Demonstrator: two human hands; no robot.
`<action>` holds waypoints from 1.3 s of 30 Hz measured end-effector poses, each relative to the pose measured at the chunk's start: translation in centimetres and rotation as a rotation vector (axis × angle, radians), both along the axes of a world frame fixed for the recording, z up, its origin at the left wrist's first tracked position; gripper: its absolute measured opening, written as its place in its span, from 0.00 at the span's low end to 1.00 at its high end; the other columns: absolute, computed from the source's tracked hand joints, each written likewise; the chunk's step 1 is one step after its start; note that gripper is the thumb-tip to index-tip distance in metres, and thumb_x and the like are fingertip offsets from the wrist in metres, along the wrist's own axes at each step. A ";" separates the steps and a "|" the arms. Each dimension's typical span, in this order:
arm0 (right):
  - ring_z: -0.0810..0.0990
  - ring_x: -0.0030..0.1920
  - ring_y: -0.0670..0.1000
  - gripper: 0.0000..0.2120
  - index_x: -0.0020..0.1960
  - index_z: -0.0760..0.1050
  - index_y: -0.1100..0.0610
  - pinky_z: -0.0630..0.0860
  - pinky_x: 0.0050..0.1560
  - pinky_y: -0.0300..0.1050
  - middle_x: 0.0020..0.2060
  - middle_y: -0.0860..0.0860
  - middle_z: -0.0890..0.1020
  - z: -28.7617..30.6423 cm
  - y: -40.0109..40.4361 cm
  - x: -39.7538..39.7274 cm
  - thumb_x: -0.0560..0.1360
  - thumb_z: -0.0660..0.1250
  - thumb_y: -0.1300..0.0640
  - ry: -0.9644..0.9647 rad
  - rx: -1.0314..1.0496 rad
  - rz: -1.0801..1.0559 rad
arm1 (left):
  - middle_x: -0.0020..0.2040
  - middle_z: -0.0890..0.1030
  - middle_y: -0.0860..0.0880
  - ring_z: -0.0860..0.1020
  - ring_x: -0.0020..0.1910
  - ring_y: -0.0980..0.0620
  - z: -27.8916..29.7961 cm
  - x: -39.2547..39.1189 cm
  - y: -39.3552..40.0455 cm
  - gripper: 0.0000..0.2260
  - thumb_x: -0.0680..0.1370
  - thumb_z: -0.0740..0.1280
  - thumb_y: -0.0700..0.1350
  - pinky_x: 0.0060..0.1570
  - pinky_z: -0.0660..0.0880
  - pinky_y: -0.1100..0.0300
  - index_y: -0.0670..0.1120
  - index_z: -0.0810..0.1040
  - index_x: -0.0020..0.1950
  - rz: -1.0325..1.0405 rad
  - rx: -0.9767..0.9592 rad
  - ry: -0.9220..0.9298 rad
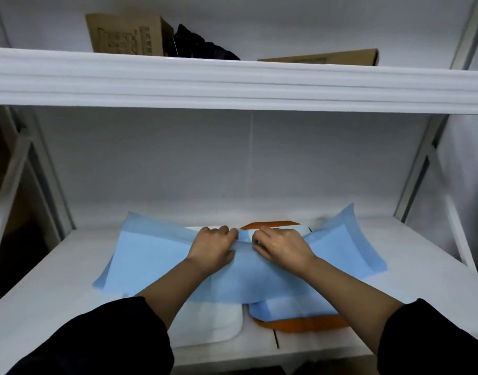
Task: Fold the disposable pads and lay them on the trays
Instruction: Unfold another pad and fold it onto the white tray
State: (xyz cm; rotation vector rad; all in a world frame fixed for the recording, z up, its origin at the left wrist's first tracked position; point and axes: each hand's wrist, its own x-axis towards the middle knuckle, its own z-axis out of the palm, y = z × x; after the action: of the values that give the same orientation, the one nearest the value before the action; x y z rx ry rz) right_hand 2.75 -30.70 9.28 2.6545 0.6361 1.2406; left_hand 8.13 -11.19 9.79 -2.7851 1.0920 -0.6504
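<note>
A large light-blue disposable pad (151, 255) lies spread across the lower shelf, its left and right ends curling upward. My left hand (213, 247) and my right hand (281, 247) sit close together at the pad's far middle edge, both pinching the blue material with curled fingers. Under the pad lie a white tray (213, 328) on the left and an orange tray (305, 324) on the right. A folded blue pad (289, 307) rests on the orange tray, mostly covered by the spread pad.
The white shelf surface (56, 293) extends to both sides. An upper shelf board (232, 82) overhangs just above, carrying cardboard boxes (127, 33) and a dark bundle (200, 44). Metal uprights (421, 169) frame the right side.
</note>
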 end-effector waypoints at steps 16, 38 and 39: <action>0.71 0.20 0.49 0.16 0.27 0.71 0.52 0.53 0.23 0.35 0.21 0.49 0.72 -4.3 1.8 -10.5 0.51 0.79 0.51 0.385 -0.228 -0.220 | 0.17 0.66 0.51 0.66 0.15 0.51 -4.1 -10.0 5.4 0.29 0.39 0.77 0.39 0.28 0.48 0.67 0.49 0.57 0.23 -0.047 0.146 0.032; 0.75 0.54 0.60 0.17 0.58 0.70 0.59 0.62 0.44 0.46 0.55 0.58 0.75 -10.2 3.9 -14.4 0.76 0.62 0.49 0.960 -0.132 -0.202 | 0.63 0.69 0.41 0.76 0.56 0.39 -10.4 -16.7 5.0 0.21 0.79 0.61 0.47 0.53 0.72 0.46 0.44 0.61 0.70 0.092 0.284 0.600; 0.75 0.54 0.59 0.19 0.57 0.71 0.57 0.63 0.45 0.46 0.54 0.57 0.76 -10.1 3.8 -14.4 0.75 0.61 0.43 0.990 -0.108 -0.183 | 0.63 0.69 0.41 0.75 0.57 0.39 -10.5 -16.5 5.2 0.23 0.78 0.62 0.52 0.53 0.71 0.47 0.44 0.62 0.69 0.080 0.280 0.639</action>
State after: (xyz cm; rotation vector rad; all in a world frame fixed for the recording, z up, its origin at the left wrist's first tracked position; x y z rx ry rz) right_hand -11.60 -26.91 -0.78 3.0035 0.4975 -0.2298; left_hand -8.35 -6.03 -0.72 -2.8120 1.0326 0.4112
